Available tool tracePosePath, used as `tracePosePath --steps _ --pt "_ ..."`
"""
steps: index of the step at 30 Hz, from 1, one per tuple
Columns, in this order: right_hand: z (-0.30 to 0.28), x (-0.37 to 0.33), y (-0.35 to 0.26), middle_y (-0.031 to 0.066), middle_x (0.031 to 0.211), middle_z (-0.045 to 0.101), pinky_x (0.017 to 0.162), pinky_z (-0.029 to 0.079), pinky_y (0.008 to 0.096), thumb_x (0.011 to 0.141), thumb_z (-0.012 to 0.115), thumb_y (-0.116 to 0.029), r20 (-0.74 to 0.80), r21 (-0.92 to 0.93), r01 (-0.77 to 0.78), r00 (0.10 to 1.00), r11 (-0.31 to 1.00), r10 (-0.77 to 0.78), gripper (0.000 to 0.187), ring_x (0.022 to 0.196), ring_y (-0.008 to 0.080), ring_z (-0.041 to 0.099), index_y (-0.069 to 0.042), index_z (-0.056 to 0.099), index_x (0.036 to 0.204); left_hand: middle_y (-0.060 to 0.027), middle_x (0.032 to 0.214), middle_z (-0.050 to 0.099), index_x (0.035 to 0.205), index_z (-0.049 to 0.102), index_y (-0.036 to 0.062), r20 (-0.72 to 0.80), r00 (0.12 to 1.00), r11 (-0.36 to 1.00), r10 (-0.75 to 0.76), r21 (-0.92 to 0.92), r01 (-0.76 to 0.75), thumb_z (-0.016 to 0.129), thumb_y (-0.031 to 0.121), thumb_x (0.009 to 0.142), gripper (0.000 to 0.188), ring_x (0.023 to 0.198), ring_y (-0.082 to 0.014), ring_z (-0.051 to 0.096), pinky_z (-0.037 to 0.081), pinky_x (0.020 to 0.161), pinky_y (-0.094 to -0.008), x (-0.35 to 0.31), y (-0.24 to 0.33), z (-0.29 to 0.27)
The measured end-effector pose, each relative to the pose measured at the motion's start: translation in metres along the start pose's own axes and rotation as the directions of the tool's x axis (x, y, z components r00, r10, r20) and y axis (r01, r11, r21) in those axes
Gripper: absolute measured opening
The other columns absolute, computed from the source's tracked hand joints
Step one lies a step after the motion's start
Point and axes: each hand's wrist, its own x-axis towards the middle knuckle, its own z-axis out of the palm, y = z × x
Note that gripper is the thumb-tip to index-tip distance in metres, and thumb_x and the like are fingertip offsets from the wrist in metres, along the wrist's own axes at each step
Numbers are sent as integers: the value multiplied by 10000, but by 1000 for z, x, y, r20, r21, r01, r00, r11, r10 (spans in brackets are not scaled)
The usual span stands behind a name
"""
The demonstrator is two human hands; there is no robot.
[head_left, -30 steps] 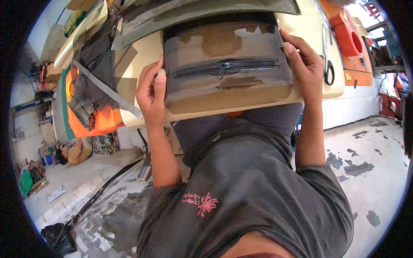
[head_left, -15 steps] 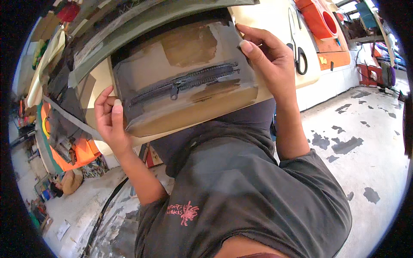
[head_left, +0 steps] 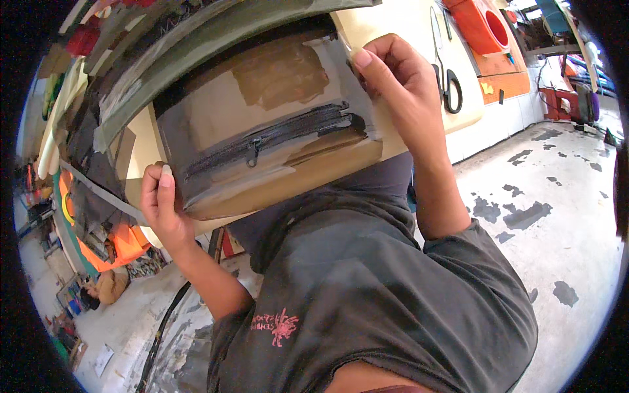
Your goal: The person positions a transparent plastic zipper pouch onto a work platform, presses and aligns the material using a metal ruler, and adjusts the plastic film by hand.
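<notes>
A brown and dark grey sheet panel [head_left: 216,124], partly translucent or smeared, lies tilted in front of me. Across it runs a black zipper [head_left: 288,133], its slider and pull hanging left of the middle. My left hand [head_left: 167,209] pinches the panel's left edge near the lower corner, thumb on top. At the right edge my right hand [head_left: 409,85] is closed on the panel, thumb over its upper side and fingers curled beneath. A long grey-green fabric strip [head_left: 216,54] arches along the panel's far side.
Black-handled scissors [head_left: 452,95] lie on the cream tabletop [head_left: 468,119] to the right. Beyond them stand a red-orange container [head_left: 473,27] with a round opening and an orange board [head_left: 514,84]. Another person [head_left: 111,286] is low on the floor at far left, near a black cable [head_left: 159,337].
The panel and both hands have shifted slightly left in view. My left hand sits lower, while my right thumb has moved a little up the edge. The zipper's right end shows a darker fold.
</notes>
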Motion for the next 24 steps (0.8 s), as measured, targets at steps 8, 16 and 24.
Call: tracePosePath --steps 8,16,24 --pt "2 7 1 -3 727 631 602 443 240 965 704 -276 0 -63 -61 998 996 62 303 687 56 550 12 668 878 78 789 389 851 521 90 -2 1000 999 -22 -33 21 614 162 964 163 716 -31 335 237 628 -214 0 -3 -6" --pt "4 6 0 -23 726 617 582 411 234 979 685 -289 16 20 -105 994 994 105 320 665 45 516 17 672 888 76 794 414 854 536 88 -13 999 997 29 -68 -30 623 152 954 148 728 -35 352 258 643 -217 1 -7 -6" --pt "5 5 3 -32 717 604 574 397 232 981 683 -302 -3 10 -101 995 995 101 325 653 39 498 10 670 893 60 811 448 855 544 78 16 998 989 53 -137 -50 610 128 959 133 755 -48 390 311 693 -207 1 -10 -7"
